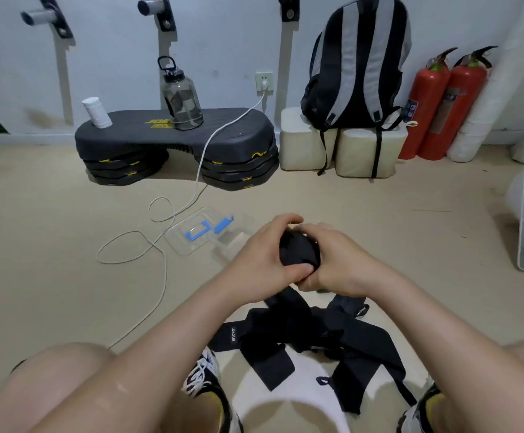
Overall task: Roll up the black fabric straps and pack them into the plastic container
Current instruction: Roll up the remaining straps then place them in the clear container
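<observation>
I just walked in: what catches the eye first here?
Dead centre, the left hand and right hand grip a black strap roll. More straps lie loose below them, with a clear container just beyond on the left. Against the far wall stand a striped backpack and two red extinguishers.

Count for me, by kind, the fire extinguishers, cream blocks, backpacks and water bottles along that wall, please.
Red metal fire extinguishers: 2
Cream rectangular padded blocks: 2
Grey-and-black striped fabric backpack: 1
Clear plastic water bottle with black lid: 1
Total: 6
</observation>
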The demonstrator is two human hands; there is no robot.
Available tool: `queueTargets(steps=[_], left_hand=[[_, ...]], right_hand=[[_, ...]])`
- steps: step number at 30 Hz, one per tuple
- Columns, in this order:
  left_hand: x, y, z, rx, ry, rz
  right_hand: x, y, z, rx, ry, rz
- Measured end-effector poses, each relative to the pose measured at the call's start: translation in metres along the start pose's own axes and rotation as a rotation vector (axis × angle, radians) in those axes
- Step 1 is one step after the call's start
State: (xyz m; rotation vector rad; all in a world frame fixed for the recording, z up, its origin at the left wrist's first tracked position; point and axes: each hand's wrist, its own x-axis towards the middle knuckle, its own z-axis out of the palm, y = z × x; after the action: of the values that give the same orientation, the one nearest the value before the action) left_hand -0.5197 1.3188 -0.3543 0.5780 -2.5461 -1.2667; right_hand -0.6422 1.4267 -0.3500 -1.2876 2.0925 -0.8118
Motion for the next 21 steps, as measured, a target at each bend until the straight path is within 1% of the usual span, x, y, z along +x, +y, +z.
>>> queueTargets(steps=[2, 3, 4, 6, 9, 11, 13, 14, 17, 19, 21], left_hand=[[-0.012, -0.015, -0.004, -0.288, 0.056, -0.173], [-0.017, -0.024, -0.007, -0.380, 0.057, -0.248], [-0.021, -0.033, -0.009, -0.388, 0.048, -0.297], [-0.023, -0.052, -0.012, -0.295, 0.054, -0.329], [-0.014, -0.073, -0.015, -0.120, 0.098, -0.311], [-0.005, -0.088, -0.014, 0.081, 0.112, -0.303], [0.000, -0.112, -0.004, 0.401, 0.063, -0.264], [0.001, -0.128, 0.004, 0.510, 0.023, -0.255], [-0.001, -0.183, 0.035, 0.641, -0.073, -0.276], [0.004, -0.216, 0.053, 0.729, -0.094, -0.263], [0.016, -0.240, 0.066, 0.808, -0.095, -0.268]], right_hand=[[0.005, 0.000, 0.015, -0.013, 0.046, -0.007], [0.007, 0.000, 0.020, -0.059, 0.063, -0.037], [0.010, -0.001, 0.026, -0.115, 0.055, -0.070], [0.016, -0.003, 0.036, -0.199, 0.007, -0.128], [0.036, 0.002, 0.049, -0.282, -0.044, -0.166], [0.050, 0.013, 0.062, -0.287, -0.061, -0.166], [0.059, 0.033, 0.077, -0.278, -0.056, -0.108], [0.063, 0.045, 0.085, -0.284, -0.079, -0.051], [0.067, 0.084, 0.114, -0.294, -0.244, 0.069], [0.068, 0.113, 0.134, -0.299, -0.333, 0.107], [0.070, 0.138, 0.148, -0.302, -0.380, 0.165]])
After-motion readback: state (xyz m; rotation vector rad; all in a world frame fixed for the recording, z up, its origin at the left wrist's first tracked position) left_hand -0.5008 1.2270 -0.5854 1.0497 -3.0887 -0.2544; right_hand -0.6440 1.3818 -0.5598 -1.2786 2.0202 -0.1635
